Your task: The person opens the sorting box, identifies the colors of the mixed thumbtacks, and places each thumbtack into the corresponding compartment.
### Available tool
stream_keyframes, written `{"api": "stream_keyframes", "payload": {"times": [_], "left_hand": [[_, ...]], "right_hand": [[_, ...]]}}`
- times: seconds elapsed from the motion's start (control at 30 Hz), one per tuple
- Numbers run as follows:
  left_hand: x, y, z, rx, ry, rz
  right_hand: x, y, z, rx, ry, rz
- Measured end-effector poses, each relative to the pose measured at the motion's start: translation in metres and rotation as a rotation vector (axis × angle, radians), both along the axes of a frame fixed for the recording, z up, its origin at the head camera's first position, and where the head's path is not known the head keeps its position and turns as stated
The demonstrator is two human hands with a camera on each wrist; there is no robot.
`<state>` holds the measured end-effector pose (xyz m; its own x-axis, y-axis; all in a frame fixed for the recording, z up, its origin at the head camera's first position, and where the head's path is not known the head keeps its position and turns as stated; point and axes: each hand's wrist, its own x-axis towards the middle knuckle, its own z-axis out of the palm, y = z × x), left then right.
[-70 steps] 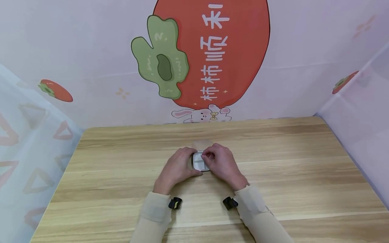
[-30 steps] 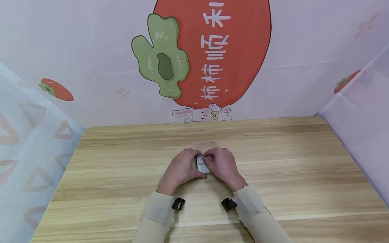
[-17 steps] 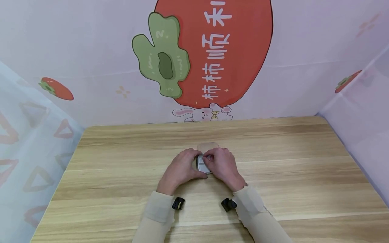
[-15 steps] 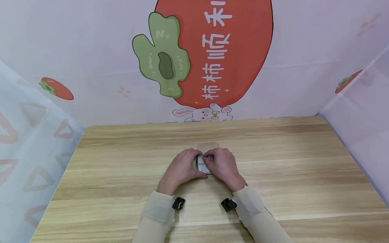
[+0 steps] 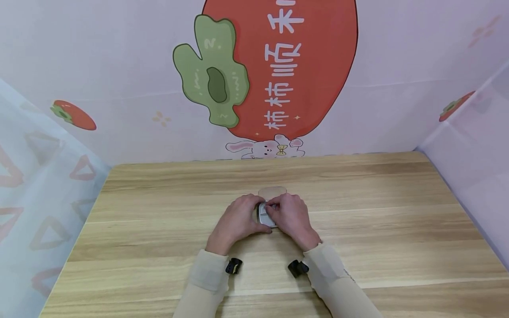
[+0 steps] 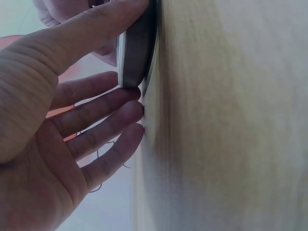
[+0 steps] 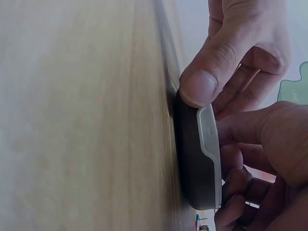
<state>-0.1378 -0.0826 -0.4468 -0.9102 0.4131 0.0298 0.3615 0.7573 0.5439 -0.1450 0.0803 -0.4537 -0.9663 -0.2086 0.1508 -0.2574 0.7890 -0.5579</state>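
A small pill box (image 5: 265, 219) with a white divided inside and a dark body (image 7: 190, 154) sits on the table, its pale see-through lid (image 5: 272, 191) folded back on the far side. My left hand (image 5: 237, 221) grips the box from the left, thumb (image 6: 91, 31) at the near side and index finger at the far corner. Over the box's right half, my right hand (image 5: 292, 216) has thumb and index finger drawn together at the compartments. Some of its fingers curl beside the white rim in the right wrist view. Whatever may be between its fingertips is hidden.
The wooden table (image 5: 159, 194) meets a patterned cloth backdrop (image 5: 135, 119) at the back and sides. A dark wrist camera (image 5: 233, 266) sits at the left cuff and another wrist camera (image 5: 297, 268) at the right one.
Compared with the oldest frame, the box and left hand have shifted slightly right and nearer, and the lid shows more clearly. Over the last second both hands have stayed almost still.
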Motion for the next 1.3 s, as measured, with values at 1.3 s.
{"api": "stream_keyframes", "payload": {"times": [1.3], "left_hand": [[-0.002, -0.006, 0.002, -0.04, -0.04, 0.085]], "right_hand": [[-0.002, 0.023, 0.025, 0.04, 0.007, 0.164]]}}
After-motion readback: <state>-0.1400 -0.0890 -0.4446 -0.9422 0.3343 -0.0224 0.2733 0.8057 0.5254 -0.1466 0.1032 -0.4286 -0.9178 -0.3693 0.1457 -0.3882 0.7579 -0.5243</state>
